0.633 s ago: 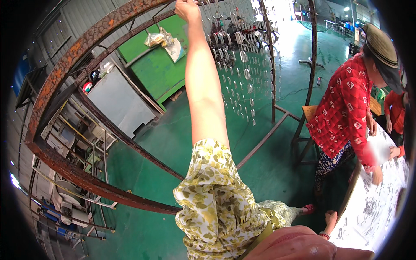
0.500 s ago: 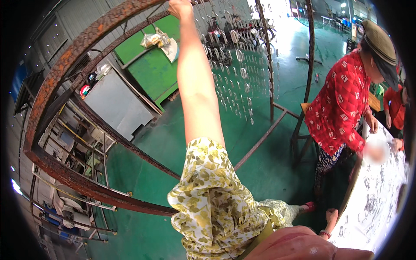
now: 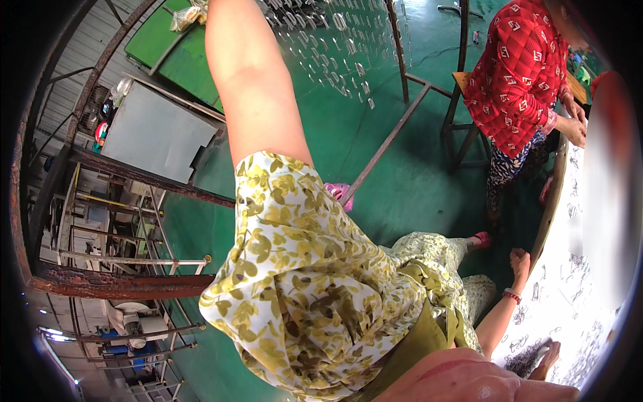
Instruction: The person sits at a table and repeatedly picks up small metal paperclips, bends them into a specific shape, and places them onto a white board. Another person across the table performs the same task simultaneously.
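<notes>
Metal pieces (image 3: 348,60) hang on the rack (image 3: 400,53) where my left arm (image 3: 254,87) reaches, probably mid-hanging and needing a careful aim; of my hands, the left is out of frame and the right hand (image 3: 520,261) rests on the white surface (image 3: 569,288), grip unclear.

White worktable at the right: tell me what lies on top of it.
On the white worktable lie many small dark metal parts; the right hand rests at its edge. A blur hides its right side.

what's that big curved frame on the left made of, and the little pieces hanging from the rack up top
The big curved frame looks like steel, unpainted, with flaky orange-brown rust. The small hanging pieces on the rack glint silvery, so probably bare or plated metal, but they are too small to be sure.
</notes>
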`<action>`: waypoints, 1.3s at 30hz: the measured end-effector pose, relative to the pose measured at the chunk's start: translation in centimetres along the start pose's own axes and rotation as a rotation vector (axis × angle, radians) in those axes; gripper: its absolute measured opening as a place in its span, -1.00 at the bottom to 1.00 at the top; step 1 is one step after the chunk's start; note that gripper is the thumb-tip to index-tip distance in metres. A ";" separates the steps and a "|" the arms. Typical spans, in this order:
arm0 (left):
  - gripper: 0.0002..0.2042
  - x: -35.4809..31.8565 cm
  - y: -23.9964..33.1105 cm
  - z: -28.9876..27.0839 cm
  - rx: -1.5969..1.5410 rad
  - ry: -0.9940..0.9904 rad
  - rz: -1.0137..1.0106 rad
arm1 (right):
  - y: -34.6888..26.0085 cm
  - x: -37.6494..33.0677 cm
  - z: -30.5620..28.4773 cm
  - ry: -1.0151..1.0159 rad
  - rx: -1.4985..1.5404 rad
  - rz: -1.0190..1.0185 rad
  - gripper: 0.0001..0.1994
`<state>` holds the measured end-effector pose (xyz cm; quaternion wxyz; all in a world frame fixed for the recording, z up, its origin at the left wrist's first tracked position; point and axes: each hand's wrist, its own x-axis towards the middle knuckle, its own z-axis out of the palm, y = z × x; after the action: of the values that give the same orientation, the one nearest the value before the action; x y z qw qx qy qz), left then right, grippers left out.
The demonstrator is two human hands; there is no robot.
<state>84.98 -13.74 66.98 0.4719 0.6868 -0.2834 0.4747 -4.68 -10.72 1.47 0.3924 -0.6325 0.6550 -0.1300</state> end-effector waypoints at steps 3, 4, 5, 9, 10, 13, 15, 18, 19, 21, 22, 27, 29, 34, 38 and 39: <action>-0.71 -1.5 -0.7 -2.8 -0.328 -0.114 -0.108 | -1.4 -0.5 -0.7 -0.023 0.035 0.008 -0.75; -0.72 3.2 -3.7 -4.1 -0.499 -0.160 -0.072 | -1.2 1.2 1.1 -0.055 0.040 -0.042 -0.75; -0.73 1.1 -0.6 -2.0 -0.410 -0.135 -0.057 | 0.8 0.8 0.6 0.007 0.033 -0.002 -0.75; -0.74 -13.5 4.7 -12.6 0.345 0.131 0.431 | -2.3 -1.7 -0.1 0.179 -0.187 -0.350 -0.75; -0.74 -16.9 5.5 -18.4 0.477 0.313 0.487 | -6.6 -3.0 -0.5 -0.023 -0.144 -0.460 -0.74; -0.70 -29.3 15.1 -20.9 -0.725 0.627 0.089 | -13.1 -6.3 -1.5 -0.259 -0.017 -0.496 -0.74; -0.80 -34.7 19.0 -19.6 -1.054 0.666 0.212 | -15.6 -9.3 -4.5 -0.283 -0.030 -0.406 -0.70; -0.79 -40.2 27.3 -19.1 -1.372 0.612 0.065 | -15.7 -12.6 -6.2 0.070 0.075 -0.368 -0.72; -0.77 -42.0 29.6 -19.0 -1.491 0.579 -0.020 | -15.2 -14.2 -6.9 0.228 0.050 -0.372 -0.73; -0.73 -42.7 34.3 -20.3 -1.807 0.373 -0.204 | -14.6 -17.1 -7.8 0.415 0.105 -0.323 -0.76; -0.72 -43.8 35.7 -20.3 -1.921 0.226 -0.220 | -13.8 -18.7 -8.0 0.471 0.116 -0.269 -0.75; -0.64 -52.2 41.6 -22.7 -2.095 -0.344 0.306 | -11.5 -21.7 -9.8 0.477 0.196 -0.004 -0.74; -0.68 -54.4 41.5 -23.8 -2.090 -0.528 0.738 | -9.9 -20.1 -11.0 0.577 0.190 -0.029 -0.73; -0.72 -58.4 38.0 -25.4 -2.012 -0.957 0.459 | -3.2 -9.9 -13.5 0.687 -0.103 -0.081 -0.60; -0.82 -59.7 34.5 -26.7 -1.716 -1.335 0.242 | 0.4 -4.0 -14.4 0.767 -0.236 -0.043 -0.61; -0.81 -59.3 34.2 -27.2 -1.627 -1.340 0.300 | 1.2 -3.2 -14.2 0.827 -0.230 -0.057 -0.72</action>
<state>22.78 -5.72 28.27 0.4733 0.2442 -0.7991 -0.2789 -15.54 -12.21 11.18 0.0200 -0.5845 0.7497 -0.3097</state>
